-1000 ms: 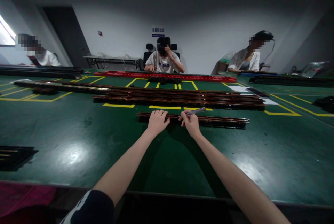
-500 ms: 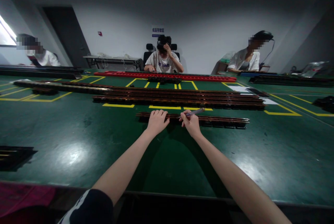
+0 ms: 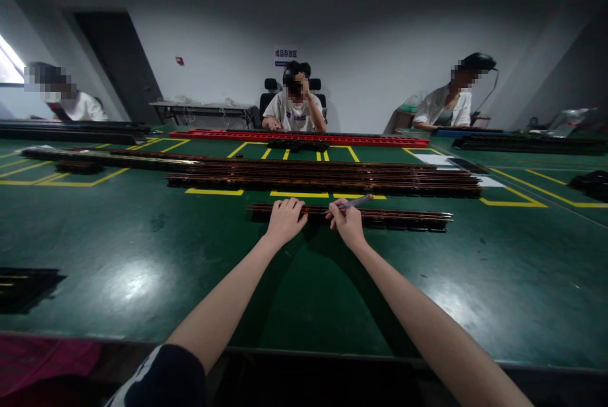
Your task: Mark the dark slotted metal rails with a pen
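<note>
A long black strip with copper-coloured rails [image 3: 408, 219] lies crosswise on the green table in front of me. My left hand [image 3: 287, 220] lies over its left half, fingers bent over the far edge and thumb at the near side, holding the strip. Just to the right, my right hand [image 3: 346, 223] is closed round a slim pen-shaped tool [image 3: 357, 202], whose back end points up and right. Its tip is at the strip, but the exact contact is too small to make out.
A larger bundle of similar strips [image 3: 323, 178] lies just beyond. Farther back is a long red rail [image 3: 380, 140], with a co-worker [image 3: 297, 109] seated behind it. Two more people sit at left and right. Another black piece [image 3: 28, 287] rests near the left edge.
Both hands keep almost the same place on the strip and tool. The view has shifted very slightly. Across the table, the co-worker's raised hand and head have moved a little.
</note>
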